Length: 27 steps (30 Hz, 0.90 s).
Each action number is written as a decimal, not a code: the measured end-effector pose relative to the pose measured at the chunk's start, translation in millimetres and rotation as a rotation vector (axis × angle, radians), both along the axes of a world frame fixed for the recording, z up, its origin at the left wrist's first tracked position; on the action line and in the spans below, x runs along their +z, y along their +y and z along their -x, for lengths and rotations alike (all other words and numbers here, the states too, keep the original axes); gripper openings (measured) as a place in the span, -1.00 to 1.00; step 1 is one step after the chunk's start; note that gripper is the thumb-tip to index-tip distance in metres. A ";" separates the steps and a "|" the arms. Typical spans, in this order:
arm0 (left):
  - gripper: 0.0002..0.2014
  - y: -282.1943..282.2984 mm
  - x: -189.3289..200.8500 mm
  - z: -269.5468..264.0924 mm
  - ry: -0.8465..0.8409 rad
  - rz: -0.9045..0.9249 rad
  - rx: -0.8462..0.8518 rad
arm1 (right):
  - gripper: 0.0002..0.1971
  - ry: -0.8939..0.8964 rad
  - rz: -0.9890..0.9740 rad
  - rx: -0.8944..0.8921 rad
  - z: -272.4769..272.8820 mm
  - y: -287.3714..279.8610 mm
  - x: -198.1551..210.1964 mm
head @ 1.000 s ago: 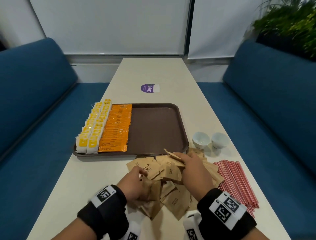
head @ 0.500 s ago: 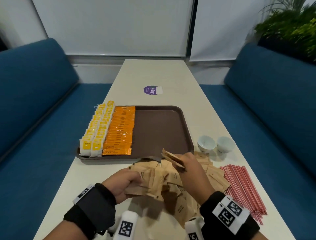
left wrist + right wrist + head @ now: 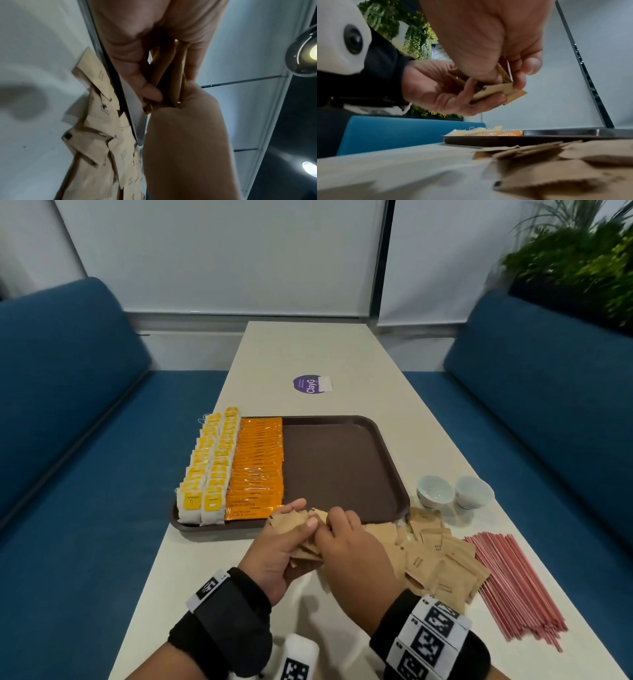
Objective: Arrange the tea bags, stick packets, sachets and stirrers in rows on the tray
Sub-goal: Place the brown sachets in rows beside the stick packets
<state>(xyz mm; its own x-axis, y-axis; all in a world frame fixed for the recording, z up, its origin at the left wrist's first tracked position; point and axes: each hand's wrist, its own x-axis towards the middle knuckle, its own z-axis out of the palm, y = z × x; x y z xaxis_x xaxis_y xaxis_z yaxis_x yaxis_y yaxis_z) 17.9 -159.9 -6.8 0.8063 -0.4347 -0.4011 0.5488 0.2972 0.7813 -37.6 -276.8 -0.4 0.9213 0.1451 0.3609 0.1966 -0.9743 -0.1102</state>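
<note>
Both hands, left hand (image 3: 274, 553) and right hand (image 3: 349, 546), pinch a small stack of brown paper sachets (image 3: 294, 523) above the pale surface (image 3: 212, 570). Just beyond the grip lies the brown plastic tray (image 3: 342, 467), its orange stick packets (image 3: 255, 474) reading "AMERICAN BLACK COFFEE" beside yellow tea bags (image 3: 205, 470). Right of the grip lie loose brown sachets (image 3: 438, 563), red stirrers (image 3: 513, 580) and two white cups (image 3: 452, 491).

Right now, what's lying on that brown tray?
On the tray, two rows of yellow tea bags sit at its left, then a row of orange coffee packets. The rest looks bare, though both hands hide a bit of the near edge.

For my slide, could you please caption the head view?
Both hands, left hand and right hand, gather brown sachets beside the half-filled tray.
</note>
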 end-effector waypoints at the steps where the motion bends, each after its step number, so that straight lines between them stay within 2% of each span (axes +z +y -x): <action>1: -0.57 5.8 -1.7 -2.1 0.001 0.002 0.007 | -0.48 0.034 -0.051 0.026 0.6 3.1 -1.8; 3: -0.62 18.5 -5.2 -6.7 -0.002 0.016 0.008 | -0.47 0.135 -0.223 0.055 -0.1 5.9 -1.1; 4: -0.63 23.9 -7.3 -9.0 -0.011 0.016 0.004 | -0.45 0.218 -0.377 0.062 0.3 4.5 2.5; 6: -0.61 35.8 -9.5 -13.4 -0.035 0.025 -0.024 | -0.44 0.380 -0.822 0.026 -1.7 4.8 11.6; 7: -0.59 40.3 -9.7 -14.9 -0.045 0.029 -0.042 | -0.46 0.367 -1.000 -0.041 -5.0 3.8 13.2; 9: -0.51 45.5 -9.6 -17.4 -0.071 0.045 -0.084 | -0.60 0.330 -1.212 -0.190 -16.8 0.1 13.8; 12: -0.41 44.5 -10.0 -18.0 -0.095 0.072 -0.122 | -0.80 0.484 -1.251 -0.248 -28.0 -2.6 14.7; 15: -0.38 40.9 -11.8 -20.8 -0.092 0.105 -0.106 | -0.93 0.513 -1.306 -0.227 -37.4 -9.8 21.8; 21: -0.41 37.4 -16.1 -25.8 -0.068 0.102 -0.028 | -0.89 0.473 -1.456 -0.304 -60.8 -33.9 26.1; 25: -0.42 32.8 -15.7 -27.6 -0.060 0.108 -0.011 | -0.95 0.597 -1.509 -0.186 -67.0 -33.4 27.3; 27: -0.42 31.6 -16.1 -30.0 -0.066 0.094 0.000 | -0.89 0.663 -1.497 -0.141 -71.2 -31.6 25.6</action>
